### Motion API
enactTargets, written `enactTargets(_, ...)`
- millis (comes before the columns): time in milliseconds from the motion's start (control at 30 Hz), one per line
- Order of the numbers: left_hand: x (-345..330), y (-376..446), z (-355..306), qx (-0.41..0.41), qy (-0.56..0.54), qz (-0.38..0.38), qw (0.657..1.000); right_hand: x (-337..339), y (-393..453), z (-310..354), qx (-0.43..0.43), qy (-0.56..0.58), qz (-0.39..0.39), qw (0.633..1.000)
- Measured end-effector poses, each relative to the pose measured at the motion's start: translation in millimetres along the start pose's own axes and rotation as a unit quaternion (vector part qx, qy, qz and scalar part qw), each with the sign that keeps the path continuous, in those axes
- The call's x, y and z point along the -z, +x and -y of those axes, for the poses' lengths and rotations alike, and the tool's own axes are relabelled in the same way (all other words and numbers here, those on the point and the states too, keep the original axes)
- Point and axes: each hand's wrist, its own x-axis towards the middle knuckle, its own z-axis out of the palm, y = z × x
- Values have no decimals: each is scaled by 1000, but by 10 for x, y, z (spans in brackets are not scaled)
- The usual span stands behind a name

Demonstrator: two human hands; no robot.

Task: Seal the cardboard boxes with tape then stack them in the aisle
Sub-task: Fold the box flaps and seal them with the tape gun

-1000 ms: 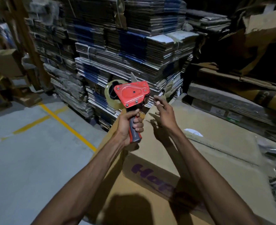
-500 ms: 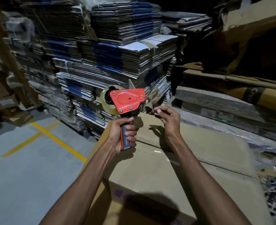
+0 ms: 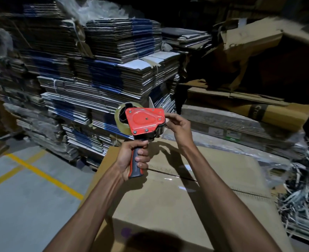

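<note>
Gripping the tape dispenser above the box, left hand clenched, right hand pinching its front.

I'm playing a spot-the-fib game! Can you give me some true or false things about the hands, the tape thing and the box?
1. The left hand grips the tape dispenser by its handle. True.
2. The dispenser's body is blue. False: it is red.
3. The right hand lies flat on the cardboard box. False: its fingers are up at the dispenser's front end.
4. Yellow lines mark the floor. True.
5. The dispenser rests on the box. False: it is held above it.
</note>
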Motion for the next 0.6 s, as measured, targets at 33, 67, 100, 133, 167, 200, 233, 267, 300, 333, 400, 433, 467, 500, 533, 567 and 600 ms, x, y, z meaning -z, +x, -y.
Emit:
enactTargets(33, -3, -3, -5, 5, 5, 2, 1000, 17, -24, -2, 6, 2, -12, 1000)
enactTargets(67, -1, -10, -4, 9, 9, 5, 1000, 34, -42, -5, 12, 3, -25, 1000)
enactTargets(100, 9, -16, 2, 13, 9, 7, 1000, 44, -65, -14, 18, 3, -39, 999)
enactTargets(133, 21, -24, 9, 14, 4, 11, 1000, 57, -90, -27, 21, 1, -52, 998)
enactTargets(167, 34, -33, 16, 14, -4, 15, 1000, 68, -120, -32, 22, -4, -62, 998)
enactTargets(200, 48, -40, 19, 11, -12, 19, 1000, 84, -158, -40, 20, -13, -64, 998)
enactTargets(233, 64, -43, 15, 8, -21, 22, 1000, 105, -203, -49, 20, -26, -62, 998)
enactTargets(267, 80, -44, 8, 6, -29, 25, 999, 136, -255, -61, 20, -41, -57, 997)
enactTargets(300, 97, -45, -2, 4, -37, 28, 999, 169, -314, -70, 19, -50, -53, 997)
enactTargets(333, 118, -47, -11, 3, -44, 30, 999, 205, -384, -83, 10, -55, -51, 997)
enactTargets(400, 153, -55, -32, -4, -42, 21, 999, 248, -526, -134, 6, -74, -30, 997)
enactTargets(433, 158, -61, -44, -6, -34, 9, 999, 250, -577, -186, -1, -80, -14, 997)
enactTargets(467, 157, -66, -52, -6, -24, -5, 1000, 246, -620, -234, -19, -69, -1, 997)
enactTargets(500, 142, -71, -58, -4, -12, -20, 1000, 235, -654, -292, -49, -53, 2, 997)
enactTargets(533, 121, -72, -61, -1, 2, -39, 999, 219, -697, -343, -82, -32, 3, 996)
enactTargets(567, 93, -72, -62, 3, 18, -62, 998, 198, -731, -398, -118, -12, -6, 993)
enactTargets(600, 66, -72, -58, 8, 36, -85, 996, 168, -770, -434, -157, 18, -22, 987)
